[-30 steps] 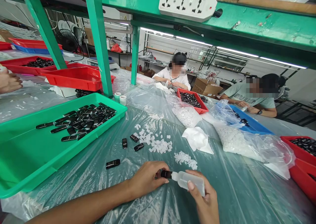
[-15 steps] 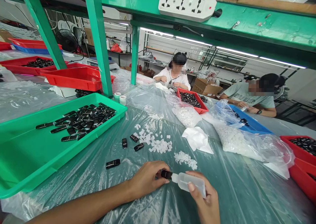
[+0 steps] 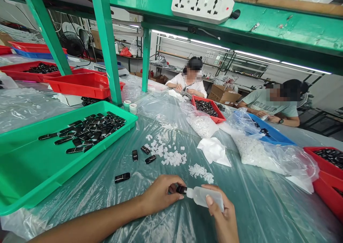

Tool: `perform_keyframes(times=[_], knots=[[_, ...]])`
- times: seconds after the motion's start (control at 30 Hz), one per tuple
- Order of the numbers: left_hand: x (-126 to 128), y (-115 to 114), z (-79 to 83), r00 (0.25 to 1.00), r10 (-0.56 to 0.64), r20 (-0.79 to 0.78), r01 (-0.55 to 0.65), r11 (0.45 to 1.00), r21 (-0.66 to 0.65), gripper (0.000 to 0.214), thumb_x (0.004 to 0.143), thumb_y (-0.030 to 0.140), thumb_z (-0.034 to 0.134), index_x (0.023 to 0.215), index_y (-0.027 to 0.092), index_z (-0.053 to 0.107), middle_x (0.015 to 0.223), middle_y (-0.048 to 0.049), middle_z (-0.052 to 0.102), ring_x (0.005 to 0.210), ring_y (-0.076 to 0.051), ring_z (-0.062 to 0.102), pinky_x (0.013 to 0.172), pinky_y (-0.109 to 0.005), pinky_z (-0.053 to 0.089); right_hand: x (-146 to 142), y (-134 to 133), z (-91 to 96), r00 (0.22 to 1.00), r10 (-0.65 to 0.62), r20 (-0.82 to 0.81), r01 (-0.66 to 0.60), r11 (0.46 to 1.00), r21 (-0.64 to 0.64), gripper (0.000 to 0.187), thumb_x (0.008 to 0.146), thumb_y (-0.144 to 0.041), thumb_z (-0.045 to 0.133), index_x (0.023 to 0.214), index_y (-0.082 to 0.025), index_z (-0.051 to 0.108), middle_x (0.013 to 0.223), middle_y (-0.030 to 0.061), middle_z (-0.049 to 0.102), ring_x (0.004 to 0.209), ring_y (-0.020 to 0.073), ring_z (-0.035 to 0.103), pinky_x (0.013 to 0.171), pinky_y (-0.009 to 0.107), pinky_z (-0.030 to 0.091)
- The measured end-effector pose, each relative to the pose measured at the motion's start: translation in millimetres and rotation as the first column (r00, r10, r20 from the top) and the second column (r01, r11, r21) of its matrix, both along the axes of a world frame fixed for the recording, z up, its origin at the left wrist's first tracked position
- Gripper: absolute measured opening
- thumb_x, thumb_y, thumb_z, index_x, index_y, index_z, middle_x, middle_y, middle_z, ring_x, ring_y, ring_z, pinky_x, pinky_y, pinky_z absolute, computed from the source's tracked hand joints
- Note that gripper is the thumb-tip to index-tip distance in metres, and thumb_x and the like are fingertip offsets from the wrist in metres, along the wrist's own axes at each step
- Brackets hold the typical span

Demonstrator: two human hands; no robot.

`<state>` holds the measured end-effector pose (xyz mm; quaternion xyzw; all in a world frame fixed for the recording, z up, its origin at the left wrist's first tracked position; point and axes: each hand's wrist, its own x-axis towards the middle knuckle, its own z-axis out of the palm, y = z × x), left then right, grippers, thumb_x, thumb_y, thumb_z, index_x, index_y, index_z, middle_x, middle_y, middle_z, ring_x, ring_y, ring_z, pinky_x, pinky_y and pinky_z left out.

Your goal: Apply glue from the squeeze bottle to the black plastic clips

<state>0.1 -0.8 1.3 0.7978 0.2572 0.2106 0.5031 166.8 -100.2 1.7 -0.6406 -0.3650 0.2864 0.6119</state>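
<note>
My left hand pinches a small black plastic part low over the plastic-covered table. My right hand grips a translucent squeeze bottle, tilted so its nozzle meets the black part. Just beyond my hands lie a small heap of tiny white pieces, a wider scatter of white clips and three loose black parts. One more black part lies to the left of my left hand.
A green tray with several black parts sits at left. Red trays stand behind a green post. Bags of white pieces and a white cloth lie at right. Two people work across the table.
My hands with the bottle and black part have shifted slightly to the right. A hand at the far left edge has gone from view.
</note>
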Motion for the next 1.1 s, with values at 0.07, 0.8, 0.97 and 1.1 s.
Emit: perform_keyframes(times=[0.07,0.8,0.97,1.1], knots=[[0.7,0.4,-1.8,1.0,0.012,0.011,-0.011,0.998,-0.056,0.022,0.08,0.03,0.06,0.1,0.019,0.063,0.088,-0.0032,0.066,0.075,-0.016,0.059,0.064,-0.022,0.044,4.8,1.4,-4.5,0.997,0.004,-0.08,-0.005,1.0,-0.016,0.039,0.067,-0.051,0.064,0.084,-0.016,0.066,0.067,0.0041,0.062,0.052,0.0148,0.051,0.047,0.024,0.042],[1.2,-0.7,-3.5,0.999,0.048,-0.023,-0.044,0.991,0.128,0.014,0.08,0.027,0.061,0.091,0.018,0.063,0.082,-0.0017,0.062,0.069,-0.013,0.054,0.058,-0.02,0.039,-4.4,-6.1,-7.8,0.938,-0.079,0.339,0.028,0.988,0.152,0.027,0.065,-0.04,0.069,0.083,-0.02,0.069,0.084,0.0069,0.066,0.076,0.0224,0.061,0.062,0.027,0.048],[0.6,0.5,-5.2,0.999,0.038,-0.013,-0.035,0.989,0.145,0.012,0.08,0.024,0.061,0.09,0.019,0.062,0.083,-0.0016,0.061,0.071,-0.014,0.054,0.059,-0.02,0.039,-5.7,-7.6,-5.7,0.925,-0.072,0.372,0.019,0.989,0.145,0.024,0.065,-0.039,0.069,0.082,-0.021,0.069,0.083,0.0069,0.066,0.075,0.0225,0.061,0.06,0.026,0.048],[0.5,0.7,-5.4,1.0,0.029,0.005,-0.03,0.989,0.143,0.011,0.08,0.021,0.06,0.091,0.019,0.061,0.085,-0.0009,0.06,0.072,-0.013,0.054,0.06,-0.019,0.038,-5.9,-6.3,-0.6,0.947,-0.045,0.317,0.008,0.993,0.116,0.025,0.066,-0.042,0.067,0.076,-0.02,0.068,0.073,0.0048,0.065,0.063,0.0188,0.06,0.053,0.024,0.046]])
